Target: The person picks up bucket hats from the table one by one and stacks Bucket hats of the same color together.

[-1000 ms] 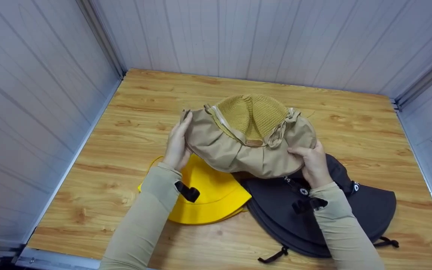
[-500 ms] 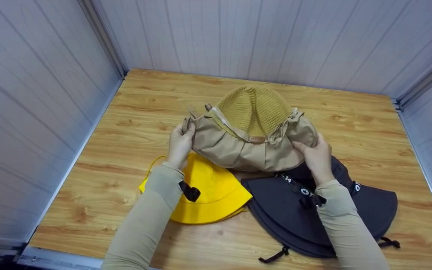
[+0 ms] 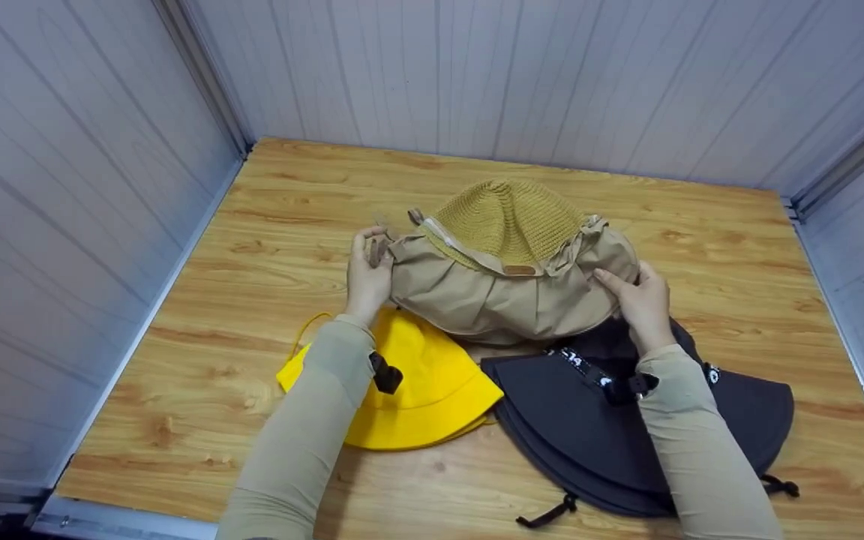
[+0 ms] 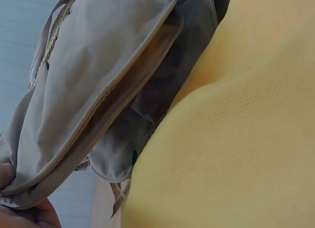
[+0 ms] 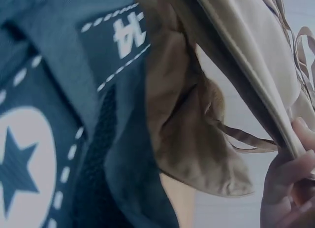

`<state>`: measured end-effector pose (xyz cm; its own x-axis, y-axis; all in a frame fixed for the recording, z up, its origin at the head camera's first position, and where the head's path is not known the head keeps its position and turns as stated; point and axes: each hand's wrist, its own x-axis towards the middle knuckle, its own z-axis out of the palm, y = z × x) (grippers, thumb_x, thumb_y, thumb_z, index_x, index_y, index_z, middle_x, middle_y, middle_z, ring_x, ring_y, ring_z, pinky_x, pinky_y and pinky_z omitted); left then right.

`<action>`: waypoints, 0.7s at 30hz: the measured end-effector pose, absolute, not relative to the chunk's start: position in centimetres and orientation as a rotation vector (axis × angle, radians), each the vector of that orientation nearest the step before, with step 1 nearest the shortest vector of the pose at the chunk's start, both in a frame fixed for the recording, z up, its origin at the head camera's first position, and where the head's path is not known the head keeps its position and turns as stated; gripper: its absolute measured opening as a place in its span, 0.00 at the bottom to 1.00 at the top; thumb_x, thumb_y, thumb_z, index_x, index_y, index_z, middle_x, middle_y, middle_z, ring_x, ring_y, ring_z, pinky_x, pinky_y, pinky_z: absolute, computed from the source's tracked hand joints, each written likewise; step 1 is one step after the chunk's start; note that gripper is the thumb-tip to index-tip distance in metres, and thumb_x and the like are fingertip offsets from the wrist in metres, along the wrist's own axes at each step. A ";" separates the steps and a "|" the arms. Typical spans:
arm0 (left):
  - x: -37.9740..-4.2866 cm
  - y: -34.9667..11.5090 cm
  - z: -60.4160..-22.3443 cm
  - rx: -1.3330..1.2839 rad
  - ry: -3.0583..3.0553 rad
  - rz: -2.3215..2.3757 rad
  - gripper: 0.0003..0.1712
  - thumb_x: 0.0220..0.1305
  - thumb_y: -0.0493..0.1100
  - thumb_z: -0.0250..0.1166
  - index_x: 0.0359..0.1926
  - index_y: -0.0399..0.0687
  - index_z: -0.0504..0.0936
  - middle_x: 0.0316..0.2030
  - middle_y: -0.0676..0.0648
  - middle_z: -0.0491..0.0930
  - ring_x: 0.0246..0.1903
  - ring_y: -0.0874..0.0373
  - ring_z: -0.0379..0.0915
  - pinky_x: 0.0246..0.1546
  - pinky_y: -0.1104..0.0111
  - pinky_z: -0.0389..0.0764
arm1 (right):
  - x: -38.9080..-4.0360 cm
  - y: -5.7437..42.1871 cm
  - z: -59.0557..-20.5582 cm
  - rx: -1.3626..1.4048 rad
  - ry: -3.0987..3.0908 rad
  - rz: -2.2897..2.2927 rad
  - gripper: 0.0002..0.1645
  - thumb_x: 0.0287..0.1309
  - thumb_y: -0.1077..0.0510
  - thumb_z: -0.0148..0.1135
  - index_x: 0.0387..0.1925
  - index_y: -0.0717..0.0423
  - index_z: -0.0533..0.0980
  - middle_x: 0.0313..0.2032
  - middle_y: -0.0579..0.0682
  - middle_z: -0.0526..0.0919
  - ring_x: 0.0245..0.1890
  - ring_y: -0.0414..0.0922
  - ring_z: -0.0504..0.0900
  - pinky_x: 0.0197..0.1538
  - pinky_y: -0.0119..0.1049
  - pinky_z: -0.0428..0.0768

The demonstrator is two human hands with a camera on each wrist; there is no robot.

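Note:
A beige fabric sun hat (image 3: pixel 477 307) with a woven mustard crown (image 3: pixel 503 225) is held folded across the middle of the table. My left hand (image 3: pixel 369 281) pinches the left end of its brim; in the left wrist view a thumb (image 4: pixel 6 175) presses on the edge. On the opposite side, my right hand (image 3: pixel 643 309) grips the brim's right end, thumb on top. Under the left forearm lies a folded yellow bucket hat (image 3: pixel 421 382). A folded dark hat (image 3: pixel 567 427) with a printed band lies below the right hand.
Beneath the raised brim, the right wrist view shows more beige fabric (image 5: pixel 197 139) with a thin strap. Black cords (image 3: pixel 548 514) stick out from the dark hat. Pale panel walls (image 3: pixel 477 82) enclose the wooden table (image 3: pixel 177 360) at the back and sides.
The left hand has gone from supporting the brim's side to pinching its end. Both hands have shifted slightly right, and the brim's lower edge sits a little farther from me.

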<state>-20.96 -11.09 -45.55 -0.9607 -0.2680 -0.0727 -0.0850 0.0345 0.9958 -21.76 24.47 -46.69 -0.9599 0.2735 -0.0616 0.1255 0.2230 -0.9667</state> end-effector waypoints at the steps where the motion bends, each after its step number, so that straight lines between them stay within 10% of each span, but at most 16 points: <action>1: -21.1 -11.1 -45.7 0.387 -2.169 -2.058 0.20 0.72 0.25 0.46 0.59 0.46 0.67 0.75 0.42 0.55 0.73 0.50 0.58 0.71 0.63 0.64 | -21.9 24.6 -46.9 -0.395 -2.372 1.853 0.12 0.57 0.57 0.72 0.34 0.55 0.75 0.18 0.34 0.75 0.12 0.31 0.68 0.17 0.25 0.70; 21: -23.1 -11.0 -49.2 0.568 -2.489 -1.794 0.11 0.74 0.33 0.48 0.53 0.44 0.70 0.61 0.43 0.73 0.61 0.49 0.67 0.63 0.57 0.67 | -24.0 25.5 -50.4 -0.531 -2.577 1.856 0.16 0.58 0.54 0.71 0.27 0.53 0.71 0.10 0.37 0.69 0.08 0.33 0.68 0.15 0.26 0.70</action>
<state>-23.08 -10.96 -49.15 -0.9335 -0.3025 -0.1926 -0.2784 0.2727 0.9209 -24.03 25.53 -50.44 -0.9425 0.2186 -0.2527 0.3090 0.2821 -0.9083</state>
